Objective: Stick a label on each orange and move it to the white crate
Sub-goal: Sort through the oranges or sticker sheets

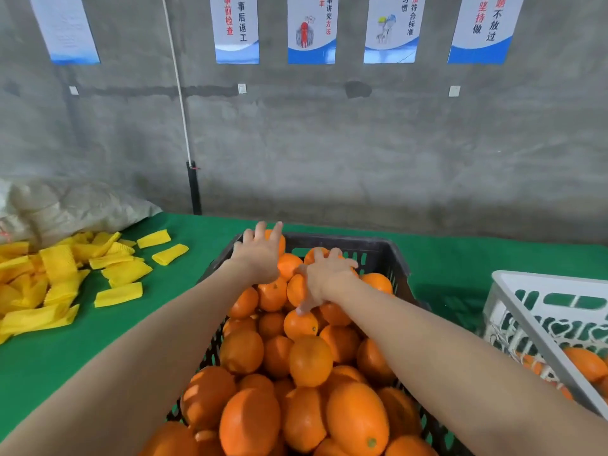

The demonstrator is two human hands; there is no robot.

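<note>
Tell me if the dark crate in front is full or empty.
Full. Oranges pile up in the dark crate from near end to far end, reaching about rim height.

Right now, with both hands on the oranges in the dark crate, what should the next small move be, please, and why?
Probably curl the right hand round the orange under it and lift it clear. It and the left hand lie spread on the pile in the dark crate, gripping nothing, so nothing is ready to label.

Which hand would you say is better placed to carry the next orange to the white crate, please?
Right: the right hand rests on oranges nearer the white crate; the left hand is farther away.
</note>
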